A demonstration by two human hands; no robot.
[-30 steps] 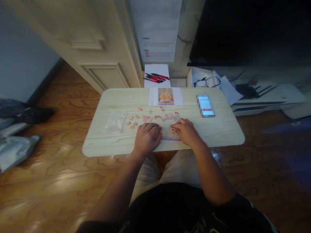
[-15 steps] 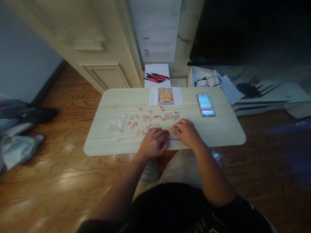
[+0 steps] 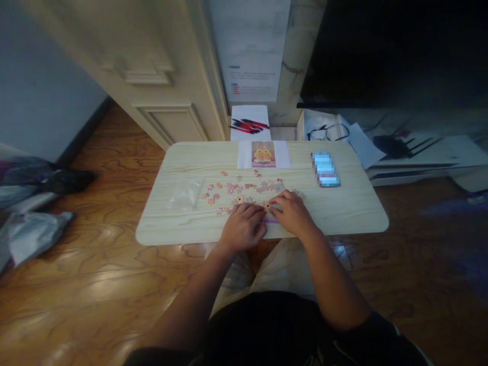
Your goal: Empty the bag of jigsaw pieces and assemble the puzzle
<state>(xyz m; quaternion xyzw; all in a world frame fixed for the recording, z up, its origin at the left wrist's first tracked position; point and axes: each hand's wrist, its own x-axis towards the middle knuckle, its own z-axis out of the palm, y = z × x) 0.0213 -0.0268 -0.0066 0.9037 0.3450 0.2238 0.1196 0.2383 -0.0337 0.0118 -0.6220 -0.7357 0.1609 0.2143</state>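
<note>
Close to the near edge of the table, a partly joined jigsaw puzzle point(image 3: 267, 206) with a purple lower border lies between my hands. My left hand point(image 3: 243, 227) rests on its left side, fingers together and bent over the edge. From the right, my right hand point(image 3: 292, 211) pinches a puzzle piece at the joined part with thumb and forefinger; the fingers hide most of it. Loose jigsaw pieces point(image 3: 231, 188) in pink and orange are scattered beyond my left hand. Another joined strip point(image 3: 269, 187) lies just past my right fingertips.
A printed picture of a yellow figure point(image 3: 263, 154) lies at the table's far edge. A clear plastic bag point(image 3: 186, 194) is at the left and a phone point(image 3: 325, 169) at the right. Red and black pens point(image 3: 249, 126) rest on white paper behind the table point(image 3: 358, 213).
The whole view has shifted slightly down and to the right. My right fingertips have moved a little left and closer to my left hand over the joined puzzle.
</note>
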